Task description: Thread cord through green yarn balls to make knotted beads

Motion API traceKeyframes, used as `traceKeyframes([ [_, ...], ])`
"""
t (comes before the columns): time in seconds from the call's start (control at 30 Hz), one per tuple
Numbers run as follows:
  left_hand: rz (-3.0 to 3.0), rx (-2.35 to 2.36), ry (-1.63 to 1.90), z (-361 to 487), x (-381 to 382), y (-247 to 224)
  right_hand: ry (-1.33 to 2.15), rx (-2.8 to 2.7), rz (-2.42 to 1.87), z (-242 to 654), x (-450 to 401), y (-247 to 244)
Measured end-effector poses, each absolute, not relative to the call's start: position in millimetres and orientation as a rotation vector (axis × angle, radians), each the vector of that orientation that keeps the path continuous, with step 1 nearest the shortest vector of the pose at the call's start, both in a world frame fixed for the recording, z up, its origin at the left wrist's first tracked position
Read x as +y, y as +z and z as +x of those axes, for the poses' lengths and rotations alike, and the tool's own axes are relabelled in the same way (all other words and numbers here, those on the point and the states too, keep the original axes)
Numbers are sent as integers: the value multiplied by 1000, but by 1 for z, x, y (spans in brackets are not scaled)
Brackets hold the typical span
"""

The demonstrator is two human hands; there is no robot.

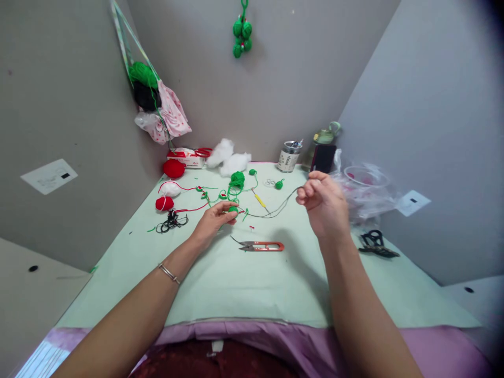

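Note:
My left hand [216, 221] is closed in a pinch on a small green yarn ball [233, 211] just above the table. Dark thread [271, 216] runs from that ball in a loose sag up to my right hand [321, 199]. Raised at the right, my right hand has its fingers curled together on the thread's far end; a needle, if any, cannot be made out. Orange thread snips [262, 246] lie in front of the hands, a dark bit of thread by their tips. Beyond the thread rests a yellow-handled crochet hook [259, 199].
Green yarn [237, 181], red yarn [164, 203], black cord [172, 222] and white stuffing [235, 164] lie around the table. A pen tin [288, 159], a plastic bag [364, 191] and a black hair clip [376, 244] are at the right. Green yarn balls [242, 37] hang on the wall.

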State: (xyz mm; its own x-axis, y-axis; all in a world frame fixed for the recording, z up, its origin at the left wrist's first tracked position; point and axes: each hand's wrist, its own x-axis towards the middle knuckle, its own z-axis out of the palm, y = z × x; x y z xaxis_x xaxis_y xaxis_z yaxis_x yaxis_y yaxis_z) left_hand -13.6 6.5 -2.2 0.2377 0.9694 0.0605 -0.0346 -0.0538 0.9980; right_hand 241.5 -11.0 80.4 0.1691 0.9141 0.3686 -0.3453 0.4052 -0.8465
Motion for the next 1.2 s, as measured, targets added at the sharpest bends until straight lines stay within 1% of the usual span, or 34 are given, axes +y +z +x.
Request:
traceKeyframes([
  [0.17,1253,802,1065,-14,5,1,1056,-1181,-818,220,-13,66],
  [0.33,1343,891,1135,-12,5,-2,1109,-1382,-786,203,-20,59],
  [0.43,1512,1015,1180,-12,5,-6,1299,-1394,-572,203,-26,61],
  [0.57,1722,1128,1224,-12,6,-11,1580,-1355,-142,216,-33,68],
  [0.67,1668,1169,1251,-13,9,-11,1676,-1428,185,224,-37,69],
  [0.77,1464,1115,1277,-14,10,-7,1747,-1540,341,221,-40,67],
  [0.93,1088,876,1261,-13,9,3,1880,-1857,270,202,-43,67],
  [1.03,964,781,1264,-14,7,9,1955,-2039,89,195,-45,68],
  [1.1,930,762,1269,-15,6,11,1933,-2017,-85,193,-46,66],
  [1.2,931,750,1271,-16,5,14,1787,-1772,-453,187,-45,58],
])
